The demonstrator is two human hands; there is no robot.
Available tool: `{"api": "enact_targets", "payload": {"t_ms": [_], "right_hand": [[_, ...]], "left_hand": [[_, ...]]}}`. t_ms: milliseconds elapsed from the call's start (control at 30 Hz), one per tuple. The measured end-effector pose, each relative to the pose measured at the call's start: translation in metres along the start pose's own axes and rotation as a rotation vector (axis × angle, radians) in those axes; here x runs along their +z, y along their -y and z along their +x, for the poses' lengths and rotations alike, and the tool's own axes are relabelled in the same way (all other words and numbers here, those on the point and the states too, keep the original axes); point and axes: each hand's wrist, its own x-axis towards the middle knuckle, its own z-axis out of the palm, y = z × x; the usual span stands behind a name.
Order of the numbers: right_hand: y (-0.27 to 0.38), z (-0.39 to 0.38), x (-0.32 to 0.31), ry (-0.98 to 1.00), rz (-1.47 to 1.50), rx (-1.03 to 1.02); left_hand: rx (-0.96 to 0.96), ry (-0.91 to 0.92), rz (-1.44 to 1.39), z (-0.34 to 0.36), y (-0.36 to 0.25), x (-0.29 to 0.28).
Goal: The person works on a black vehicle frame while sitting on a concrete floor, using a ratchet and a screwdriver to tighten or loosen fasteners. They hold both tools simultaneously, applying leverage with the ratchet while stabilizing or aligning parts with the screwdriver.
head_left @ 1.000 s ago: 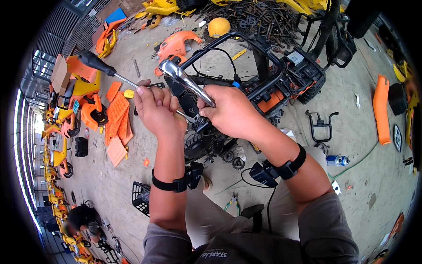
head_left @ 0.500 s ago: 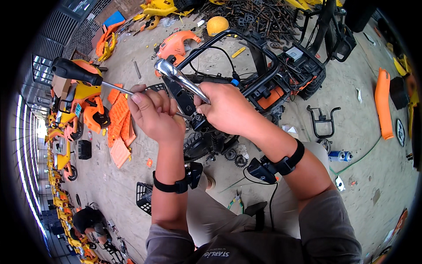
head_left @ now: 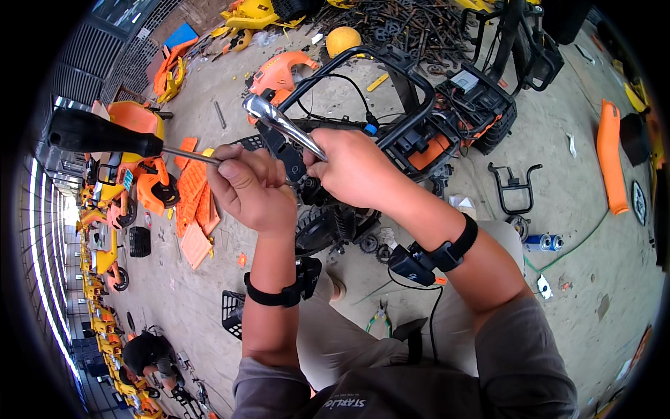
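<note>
My left hand [head_left: 255, 188] is closed around the metal shaft of a screwdriver [head_left: 105, 133]. Its thick black handle points out to the left, and the tip is hidden behind my fingers. In my right hand [head_left: 352, 167] is a shiny chrome ratchet wrench [head_left: 276, 119], gripped by its lower end with the round head up and to the left. Both hands are close together above a stripped vehicle frame [head_left: 422, 87] of black tubing. Below them, partly covered by my hands, a black tyre [head_left: 314, 230] and mechanical parts show.
Pliers [head_left: 379, 320] lie between my legs. Orange panels [head_left: 192, 199] are on the left floor, with a black tube bracket [head_left: 515, 188] and blue cans [head_left: 543, 242] to the right. A metal scrap heap [head_left: 401, 35] lies beyond. Another person [head_left: 150, 353] crouches at lower left.
The screwdriver has lifted off the frame part its shaft reached before; its handle has swung left and lower and looks larger. My right hand has shifted slightly left, still gripping the ratchet wrench.
</note>
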Motion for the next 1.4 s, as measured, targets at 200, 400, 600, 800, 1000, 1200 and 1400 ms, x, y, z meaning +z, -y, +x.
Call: {"api": "enact_targets", "payload": {"t_ms": [200,400,600,800,1000,1200,1400], "right_hand": [[0.001,-0.001,0.000,0.019,-0.017,0.004],[-0.002,-0.002,0.000,0.019,-0.039,0.011],[0.004,0.000,0.000,0.049,-0.009,0.035],[-0.002,0.001,-0.004,0.034,-0.018,-0.032],[0.003,0.001,-0.004,0.091,0.090,0.104],[0.016,-0.003,-0.015,0.042,0.504,0.280],[0.098,-0.016,-0.075,-0.149,-0.099,-0.141]], "left_hand": [[0.023,0.066,0.019,-0.001,-0.002,0.000],[0.021,0.083,0.023,-0.004,0.002,0.001],[0.034,0.055,0.005,0.000,0.001,-0.004],[-0.054,0.117,-0.059,0.001,0.002,-0.004],[-0.144,0.068,-0.017,0.001,-0.011,-0.011],[-0.148,0.089,-0.060,-0.005,-0.008,-0.026],[-0.202,0.087,-0.102,-0.008,-0.001,-0.022]]}}
